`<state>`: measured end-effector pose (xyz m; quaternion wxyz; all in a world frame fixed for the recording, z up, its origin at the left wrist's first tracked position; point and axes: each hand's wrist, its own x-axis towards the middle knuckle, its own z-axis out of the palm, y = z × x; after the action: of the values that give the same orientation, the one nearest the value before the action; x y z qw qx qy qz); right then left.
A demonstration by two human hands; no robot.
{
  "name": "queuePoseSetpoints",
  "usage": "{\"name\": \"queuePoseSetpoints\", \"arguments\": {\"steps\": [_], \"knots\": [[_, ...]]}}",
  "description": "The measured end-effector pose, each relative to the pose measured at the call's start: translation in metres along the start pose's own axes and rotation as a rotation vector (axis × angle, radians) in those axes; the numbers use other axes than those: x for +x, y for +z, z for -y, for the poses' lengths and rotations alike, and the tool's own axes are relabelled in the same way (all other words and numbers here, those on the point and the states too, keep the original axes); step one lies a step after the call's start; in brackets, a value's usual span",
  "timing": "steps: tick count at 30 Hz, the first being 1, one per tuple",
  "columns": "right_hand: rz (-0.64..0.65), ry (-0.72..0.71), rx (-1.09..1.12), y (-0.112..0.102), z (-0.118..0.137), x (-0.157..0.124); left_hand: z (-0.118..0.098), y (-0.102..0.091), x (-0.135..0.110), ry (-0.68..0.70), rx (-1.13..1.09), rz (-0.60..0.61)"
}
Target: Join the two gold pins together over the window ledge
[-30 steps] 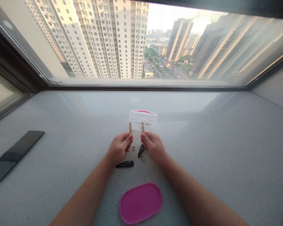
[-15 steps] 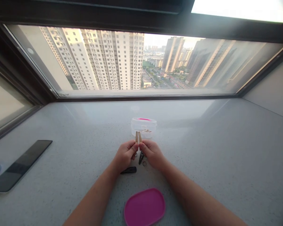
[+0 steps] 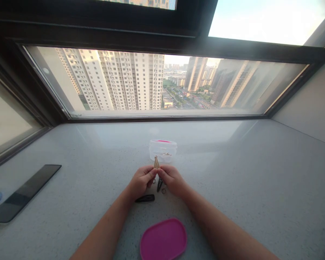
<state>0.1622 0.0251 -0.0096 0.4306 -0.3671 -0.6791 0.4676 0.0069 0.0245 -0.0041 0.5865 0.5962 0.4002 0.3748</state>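
Gold-coloured hair clips (image 3: 156,163), two of them, stand upright between the person's hands with their tips leaning together into a narrow peak. The left hand (image 3: 141,181) pinches the lower end of one clip between thumb and forefinger, and the right hand (image 3: 171,179) pinches the other in the same way; the two hands sit side by side, their fingertips nearly touching. Just beyond the clips stands a small clear plastic container (image 3: 163,150), open at the top, with a few small metal pieces lying inside. On the speckled grey sill (image 3: 246,173) under the hands lies one black snap clip (image 3: 144,198) flat, just beside the left hand, and a second black snap clip (image 3: 159,184) shows between the two hands. A small ring (image 3: 164,191) lies next to the right hand. Nearer the person rests a pink oval lid (image 3: 163,239). Well apart to the left lies a dark phone (image 3: 24,192), screen up.
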Motion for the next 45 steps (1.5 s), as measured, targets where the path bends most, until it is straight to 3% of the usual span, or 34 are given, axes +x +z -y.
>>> {"name": "queuePoseSetpoints", "arguments": {"steps": [10, 18, 27, 33, 45], "knots": [[0.22, 0.2, 0.308, -0.007, 0.0, -0.001, -0.004, -0.004, -0.004, -0.084, -0.075, 0.092], [0.272, 0.297, 0.597, -0.008, 0.004, -0.001, -0.008, -0.002, -0.006, -0.152, -0.247, 0.153], [0.186, 0.278, 0.701, -0.016, 0.003, 0.0, -0.01, -0.006, -0.007, -0.173, -0.335, 0.207], [0.303, 0.328, 0.631, -0.014, 0.004, -0.001, -0.006, -0.006, -0.006, -0.162, -0.316, 0.207], [0.319, 0.337, 0.65, -0.013, 0.003, -0.002, -0.007, -0.004, -0.005, -0.127, -0.369, 0.145]]}}
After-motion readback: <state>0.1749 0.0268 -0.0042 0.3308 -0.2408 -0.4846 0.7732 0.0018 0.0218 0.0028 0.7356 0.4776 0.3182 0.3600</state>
